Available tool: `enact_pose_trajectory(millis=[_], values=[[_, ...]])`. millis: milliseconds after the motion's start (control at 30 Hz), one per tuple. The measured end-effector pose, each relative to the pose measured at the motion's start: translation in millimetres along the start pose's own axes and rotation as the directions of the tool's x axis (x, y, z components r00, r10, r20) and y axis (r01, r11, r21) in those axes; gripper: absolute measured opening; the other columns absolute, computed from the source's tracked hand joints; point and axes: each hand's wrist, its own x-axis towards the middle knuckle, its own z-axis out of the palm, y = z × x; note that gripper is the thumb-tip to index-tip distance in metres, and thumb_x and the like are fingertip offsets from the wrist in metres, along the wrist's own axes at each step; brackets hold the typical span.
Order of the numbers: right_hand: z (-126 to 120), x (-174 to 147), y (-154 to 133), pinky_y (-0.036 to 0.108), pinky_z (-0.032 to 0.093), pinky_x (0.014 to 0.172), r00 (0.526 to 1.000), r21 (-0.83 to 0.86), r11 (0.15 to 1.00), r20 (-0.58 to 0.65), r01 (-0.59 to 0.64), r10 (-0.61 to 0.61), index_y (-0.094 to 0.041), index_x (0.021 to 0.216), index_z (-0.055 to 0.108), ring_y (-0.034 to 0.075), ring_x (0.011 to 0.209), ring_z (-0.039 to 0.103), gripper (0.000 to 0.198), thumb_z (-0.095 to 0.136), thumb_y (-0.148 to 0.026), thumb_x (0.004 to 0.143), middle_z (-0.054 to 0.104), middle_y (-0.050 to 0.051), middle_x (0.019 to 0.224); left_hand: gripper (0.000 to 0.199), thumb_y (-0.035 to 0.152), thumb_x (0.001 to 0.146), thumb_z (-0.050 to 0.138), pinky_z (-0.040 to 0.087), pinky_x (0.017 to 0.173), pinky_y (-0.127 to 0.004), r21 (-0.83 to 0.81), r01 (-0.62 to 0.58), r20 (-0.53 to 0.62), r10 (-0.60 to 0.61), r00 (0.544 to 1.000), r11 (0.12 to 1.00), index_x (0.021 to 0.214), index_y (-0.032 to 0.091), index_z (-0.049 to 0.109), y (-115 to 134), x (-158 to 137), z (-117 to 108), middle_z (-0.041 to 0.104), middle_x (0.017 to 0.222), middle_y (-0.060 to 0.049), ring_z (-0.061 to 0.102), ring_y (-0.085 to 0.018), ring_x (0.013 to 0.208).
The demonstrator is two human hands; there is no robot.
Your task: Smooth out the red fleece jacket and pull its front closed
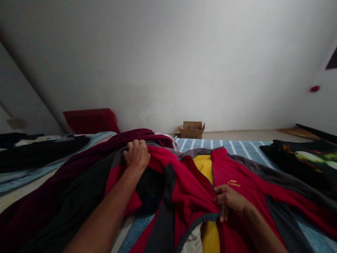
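Observation:
A red jacket (195, 189) with grey panels and a yellow lining lies spread on a bed, its front partly open. My left hand (137, 154) is closed on the grey-and-red sleeve at the left, lifting that side slightly. Lower down, my right hand (231, 201) pinches the front edge of the jacket near the zip and hem. Yellow lettering shows on the right chest. Dark green and maroon garments (65, 186) lie beside the jacket on the left, partly under its sleeve.
Striped blue bedding (242, 149) lies beneath. A folded black printed garment (302, 158) rests at right, dark clothes (39, 151) at far left. Behind stand an open cardboard box (192, 133) and a red covered object (91, 121) by the wall.

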Motion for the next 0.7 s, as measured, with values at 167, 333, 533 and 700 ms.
enact_pose_trajectory(millis=[167,333,533,700], values=[[5.0,-2.2,-9.1,0.019,0.037,0.031,0.99,-0.257,0.961,-0.12,-0.104,0.075,-0.017,0.058,0.056,0.014,0.034,0.055,0.009,0.054,-0.025,0.059,0.059,0.001,0.046,0.027,0.017,0.08,0.041,0.038,0.086,-0.044,-0.08,-0.245,-0.008,0.245,0.969,0.966,0.103,0.016,0.055,33.0,-44.0,-4.7,0.051,0.117,-0.013,0.039,-0.029,0.114],[2.5,15.4,-33.7,0.026,0.04,0.043,0.926,-0.551,0.813,-0.374,-0.187,-0.041,-0.019,0.049,0.053,0.02,0.045,0.059,0.018,0.063,-0.027,0.06,0.056,0.004,0.043,0.027,0.033,0.084,0.043,0.039,0.084,-0.043,-0.177,-0.271,0.101,0.292,0.951,0.946,0.095,0.015,0.059,52.9,-58.5,-24.5,0.057,0.102,-0.014,0.044,-0.031,0.104],[23.1,74.7,-80.7,0.04,0.041,0.08,0.825,-0.708,0.682,-0.489,-0.184,-0.285,-0.014,0.095,0.064,0.035,0.105,0.055,0.037,0.065,-0.037,0.066,0.063,0.019,0.107,0.028,0.028,0.085,0.04,0.039,0.088,-0.039,-0.261,-0.321,0.08,0.352,0.932,0.91,0.099,0.015,0.06,76.5,-13.7,-0.8,0.059,0.109,-0.014,0.047,-0.029,0.11],[37.9,116.2,-78.0,0.039,0.04,0.081,0.827,-0.666,0.732,-0.486,-0.142,-0.282,-0.012,0.081,0.067,0.034,0.102,0.057,0.023,0.065,-0.032,0.07,0.066,0.018,0.098,0.03,0.033,0.07,0.06,0.045,0.075,-0.033,-0.255,-0.172,0.563,0.29,0.774,0.952,0.093,0.015,0.065,73.4,27.3,49.7,0.066,0.104,-0.015,0.06,-0.029,0.096]])
